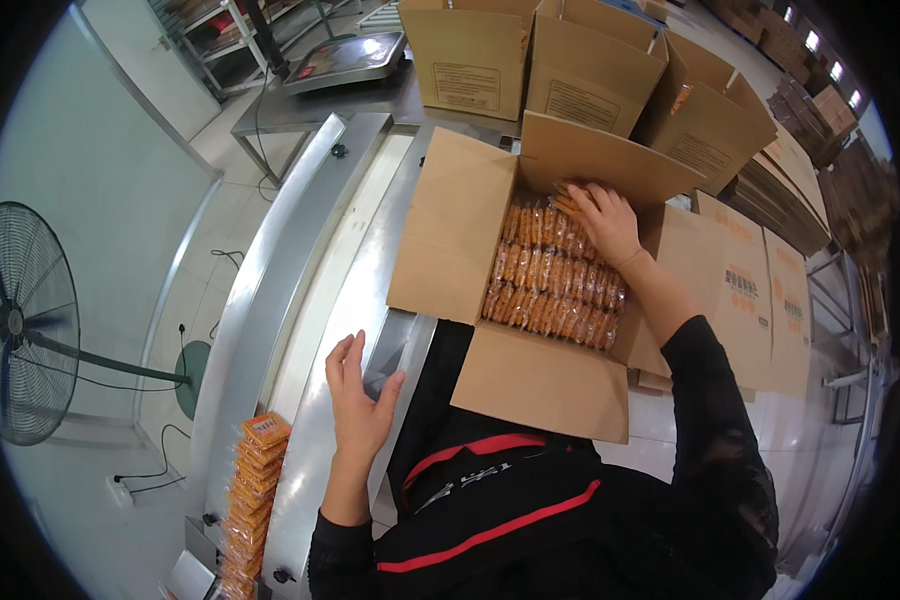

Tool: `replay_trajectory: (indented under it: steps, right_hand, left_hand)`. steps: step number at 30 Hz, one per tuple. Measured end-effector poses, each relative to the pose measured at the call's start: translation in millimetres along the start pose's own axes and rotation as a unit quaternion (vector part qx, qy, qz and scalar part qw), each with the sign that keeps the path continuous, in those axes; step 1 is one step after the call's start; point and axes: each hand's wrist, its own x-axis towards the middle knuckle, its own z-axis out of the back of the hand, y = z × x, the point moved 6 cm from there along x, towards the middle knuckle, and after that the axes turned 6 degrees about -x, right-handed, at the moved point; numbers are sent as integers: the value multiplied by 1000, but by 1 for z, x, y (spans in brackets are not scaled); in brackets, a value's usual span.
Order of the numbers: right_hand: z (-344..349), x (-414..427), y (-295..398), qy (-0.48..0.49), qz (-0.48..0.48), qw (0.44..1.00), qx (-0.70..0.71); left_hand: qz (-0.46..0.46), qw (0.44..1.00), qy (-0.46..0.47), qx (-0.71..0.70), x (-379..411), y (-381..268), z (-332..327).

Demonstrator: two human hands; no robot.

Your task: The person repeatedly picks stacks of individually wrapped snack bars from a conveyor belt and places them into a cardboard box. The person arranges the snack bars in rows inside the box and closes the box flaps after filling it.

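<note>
An open cardboard box (450, 225) stands before me with its flaps spread. Inside, wrapped orange-brown snack packets (547, 274) stand on edge in several rows. My right hand (607, 221) reaches into the far part of the box, its fingers on a few wrapped packets (566, 201) at the end of the farthest row; whether it grips them is hard to tell. Above the metal conveyor's side plate, my left hand (361, 401) is held with fingers apart and nothing in it. On the conveyor belt at the lower left lies a long overlapping line of wrapped orange packets (255, 480).
Several open cardboard boxes (469, 67) stand beyond the box. A flat-topped scale (349, 58) rests on a metal table at the upper left. Flattened printed cartons (742, 292) lie to the right. A pedestal fan (26, 322) stands at the far left, past the conveyor (292, 277).
</note>
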Motion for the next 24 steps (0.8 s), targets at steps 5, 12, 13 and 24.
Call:
replay_trajectory:
  steps: [5,12,13,24]
  right_hand:
    - [-41,-24,-9,68,-62,992,-88]
    - [-67,-22,-3,269,-150,951,36]
    - [-84,-33,-15,305,-156,938,45]
    - [55,101,221,82,43,947,307]
  left_hand:
    - [41,992,-37,113,-25,45,39]
    - [197,943,-72,257,-99,140,124]
    - [213,930,-63,294,-104,149,136]
    - [350,851,22,390,-154,195,206]
